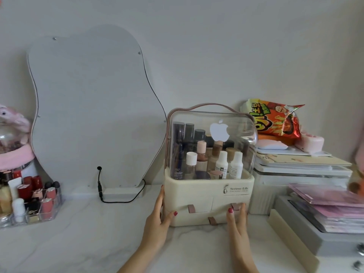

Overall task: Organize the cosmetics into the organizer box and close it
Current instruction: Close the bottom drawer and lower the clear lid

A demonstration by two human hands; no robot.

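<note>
On marble, left hand and right hand flank organizer box.

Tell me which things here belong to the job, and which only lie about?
Job: cream plastic organizer box with clear domed lid; bottles inside it; left hand; right hand.
Lying about: orange snack bag; wavy mirror; clear lipstick tray; black cable.
</note>
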